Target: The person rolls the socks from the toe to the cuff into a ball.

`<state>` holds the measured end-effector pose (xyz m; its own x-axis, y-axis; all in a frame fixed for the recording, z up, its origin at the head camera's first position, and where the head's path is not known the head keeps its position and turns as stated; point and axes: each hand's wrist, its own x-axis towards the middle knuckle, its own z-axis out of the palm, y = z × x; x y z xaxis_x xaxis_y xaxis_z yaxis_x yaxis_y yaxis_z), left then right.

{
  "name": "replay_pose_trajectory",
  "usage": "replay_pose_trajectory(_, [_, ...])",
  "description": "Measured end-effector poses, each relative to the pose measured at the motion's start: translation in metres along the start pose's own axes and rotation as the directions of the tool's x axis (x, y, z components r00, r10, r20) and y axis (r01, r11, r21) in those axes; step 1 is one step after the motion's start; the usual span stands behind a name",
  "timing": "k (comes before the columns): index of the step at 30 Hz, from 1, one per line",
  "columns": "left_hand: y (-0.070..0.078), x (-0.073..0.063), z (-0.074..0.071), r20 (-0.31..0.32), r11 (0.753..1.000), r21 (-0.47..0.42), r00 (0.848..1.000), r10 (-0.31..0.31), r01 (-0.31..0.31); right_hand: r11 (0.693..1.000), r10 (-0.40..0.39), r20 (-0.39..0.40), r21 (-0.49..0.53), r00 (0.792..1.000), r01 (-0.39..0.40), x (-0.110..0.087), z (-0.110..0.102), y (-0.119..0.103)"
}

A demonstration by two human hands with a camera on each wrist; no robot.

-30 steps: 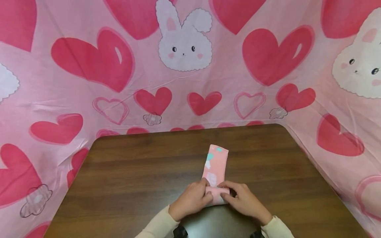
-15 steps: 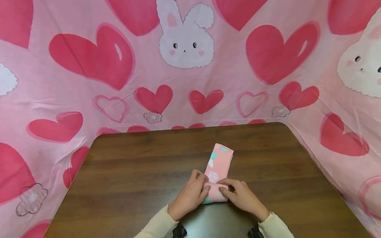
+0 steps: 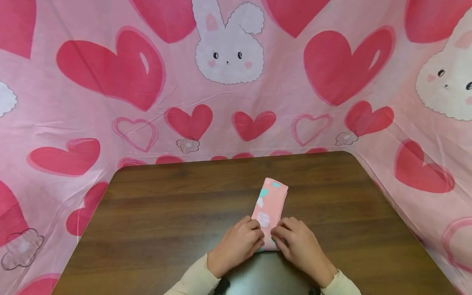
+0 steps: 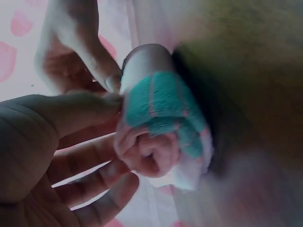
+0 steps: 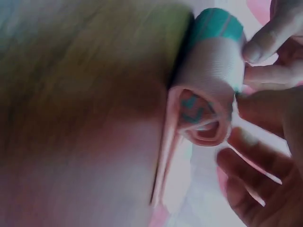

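A folded pink cloth [image 3: 271,203] with teal and white patches lies lengthwise on the table, its near end rolled up into a thick coil. My left hand [image 3: 237,243] holds the left side of the roll with bent fingers. On the right side, my right hand [image 3: 302,246] grips it, thumb and fingertips at the coil. In the left wrist view, the rolled end [image 4: 156,104] shows a spiral of layers, with the left thumb against it. The right wrist view shows the other end of the roll [image 5: 210,66], looser and hollow, and the flat part stretching away beneath it.
The brown wooden table [image 3: 166,205] has rounded far corners. A pink curtain [image 3: 276,94] printed with hearts and rabbits surrounds it at the back and both sides. Cream sleeves [image 3: 195,276] cover the forearms.
Both hands have shifted their fingers on the roll and now cover more of it. The cloth's far end first swung slightly right, then stayed almost in place. The head view has shifted slightly.
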<state>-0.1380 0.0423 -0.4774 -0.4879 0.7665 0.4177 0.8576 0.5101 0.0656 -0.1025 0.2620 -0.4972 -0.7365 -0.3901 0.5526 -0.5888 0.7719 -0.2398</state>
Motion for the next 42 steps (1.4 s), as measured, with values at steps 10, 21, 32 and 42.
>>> replay_pose_trajectory(10, [-0.003,0.003,-0.004,0.099,0.997,0.062,0.995,0.035,-0.041,0.995,-0.082,0.024,-0.053,0.996,0.083,-0.009,-0.002,-0.005])
replay_pose_trajectory(21, [-0.002,0.006,-0.003,0.169,0.996,0.082,0.985,0.018,-0.033,0.967,-0.137,0.133,-0.198,0.982,0.162,0.004,-0.001,-0.014])
replay_pose_trajectory(32, [-0.003,0.010,-0.002,0.149,0.983,0.166,0.987,0.054,-0.078,0.922,-0.174,0.125,-0.327,0.977,0.207,0.012,0.008,-0.021])
replay_pose_trajectory(42, [-0.011,0.010,-0.007,0.205,0.998,-0.059,0.979,0.009,0.003,0.977,-0.080,0.174,-0.182,0.982,0.111,0.011,0.001,-0.019])
